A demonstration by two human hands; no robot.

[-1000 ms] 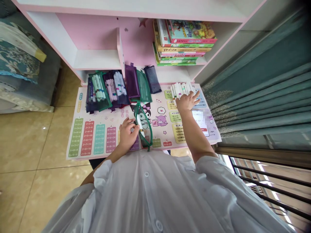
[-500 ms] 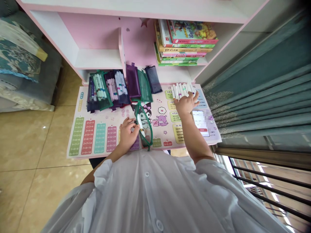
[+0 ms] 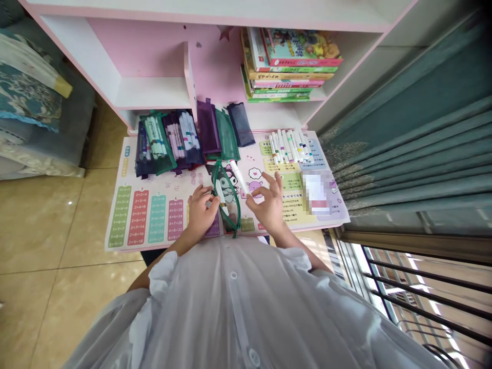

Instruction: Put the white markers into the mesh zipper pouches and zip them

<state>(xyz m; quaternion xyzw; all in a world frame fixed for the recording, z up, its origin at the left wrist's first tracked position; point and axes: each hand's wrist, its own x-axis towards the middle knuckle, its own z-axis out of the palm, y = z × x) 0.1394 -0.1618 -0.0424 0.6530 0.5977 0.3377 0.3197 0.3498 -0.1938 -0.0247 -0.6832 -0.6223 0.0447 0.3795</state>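
On the mat (image 3: 128, 164), left hand (image 3: 202, 211) pinching pouch (image 3: 232, 205), right hand (image 3: 269, 197) splayed, marker (image 3: 238, 177) slanting up-left

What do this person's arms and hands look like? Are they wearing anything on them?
They are bare human hands, the left hand and the right hand, with no gloves or cables. The arms come out of short, loose white sleeves on a thin shirt with round buttons down its front.

loose white shirt (image 3: 238, 312), round front buttons (image 3: 233, 275), short wide sleeves (image 3: 163, 271), bare left hand (image 3: 202, 211), bare right hand (image 3: 269, 201)
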